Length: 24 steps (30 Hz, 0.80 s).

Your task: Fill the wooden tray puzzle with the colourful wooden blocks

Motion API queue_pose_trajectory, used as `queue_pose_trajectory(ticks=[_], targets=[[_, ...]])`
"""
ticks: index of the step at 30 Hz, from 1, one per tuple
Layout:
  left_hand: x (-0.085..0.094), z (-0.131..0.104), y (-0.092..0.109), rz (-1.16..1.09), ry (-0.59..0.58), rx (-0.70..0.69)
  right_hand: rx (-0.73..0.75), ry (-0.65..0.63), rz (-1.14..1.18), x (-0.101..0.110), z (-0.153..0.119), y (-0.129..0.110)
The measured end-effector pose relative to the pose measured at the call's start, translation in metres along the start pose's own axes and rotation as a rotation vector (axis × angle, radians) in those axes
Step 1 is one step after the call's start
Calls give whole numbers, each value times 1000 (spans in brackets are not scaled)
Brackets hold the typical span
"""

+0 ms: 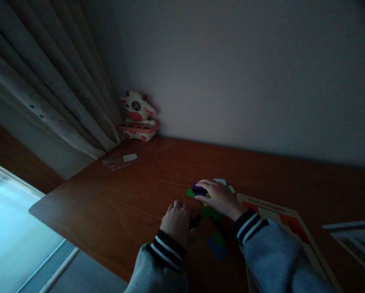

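The left hand (175, 221) is curled, its back facing up. The right hand (217, 196) reaches farther out, its thumb (202, 199) apart from its fingers (203, 182). The left arm (159, 270) and right arm (277, 254) are behind their own hands.

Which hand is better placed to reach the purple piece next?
Probably the right hand: it's right at the purple piece, while the left hand sits apart, lower in view.
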State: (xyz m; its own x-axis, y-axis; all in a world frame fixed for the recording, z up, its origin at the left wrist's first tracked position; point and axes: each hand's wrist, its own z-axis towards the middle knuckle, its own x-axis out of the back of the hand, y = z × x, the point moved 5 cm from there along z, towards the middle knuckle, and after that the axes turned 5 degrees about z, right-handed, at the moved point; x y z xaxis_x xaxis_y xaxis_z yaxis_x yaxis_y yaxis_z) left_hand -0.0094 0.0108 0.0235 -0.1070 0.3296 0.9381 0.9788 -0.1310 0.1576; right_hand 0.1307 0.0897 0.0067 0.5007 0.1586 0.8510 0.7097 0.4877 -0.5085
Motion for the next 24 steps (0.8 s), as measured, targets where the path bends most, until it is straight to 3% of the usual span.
queue_pose_trajectory(ticks=[6, 11, 15, 24], targets=[[-1, 2, -1, -22, 42, -50, 40, -81, 58, 5, -28, -13], [-4, 3, -2, -61, 97, -111, -179, 83, -49, 19, -34, 22], [-5, 4, -5, -76, 118, -155, -253, 47, -68, 13, -36, 39], [-3, 4, -9, -99, 156, -179, -186, -118, -5, 3, -82, -18]])
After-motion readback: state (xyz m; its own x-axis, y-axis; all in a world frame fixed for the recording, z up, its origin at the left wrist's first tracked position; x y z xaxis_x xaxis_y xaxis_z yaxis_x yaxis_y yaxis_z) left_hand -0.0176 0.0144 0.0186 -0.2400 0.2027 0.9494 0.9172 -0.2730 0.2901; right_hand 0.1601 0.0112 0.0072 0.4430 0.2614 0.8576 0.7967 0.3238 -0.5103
